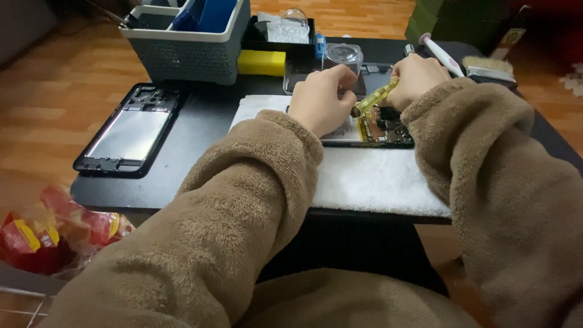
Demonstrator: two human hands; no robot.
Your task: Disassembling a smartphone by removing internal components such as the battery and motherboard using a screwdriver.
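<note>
The left hand (320,100) presses its grip down on an opened phone (376,130), fingertips curled on the board to steady it, while the right hand (418,78) clenches a yellow-handled screwdriver (373,99), angled down between the two hands so its tip appears to meet the exposed circuitry. The phone lies directly under both grips on a white towel (376,179), likely there to cushion it and catch small parts. Far left of the grips, a detached phone frame (129,130) rests apart on the black tabletop (200,152); behind them stand a grey basket (185,58) and a yellow sponge (261,62); to the right lie a brush (489,68) and a pink-and-white tool (441,56)
</note>
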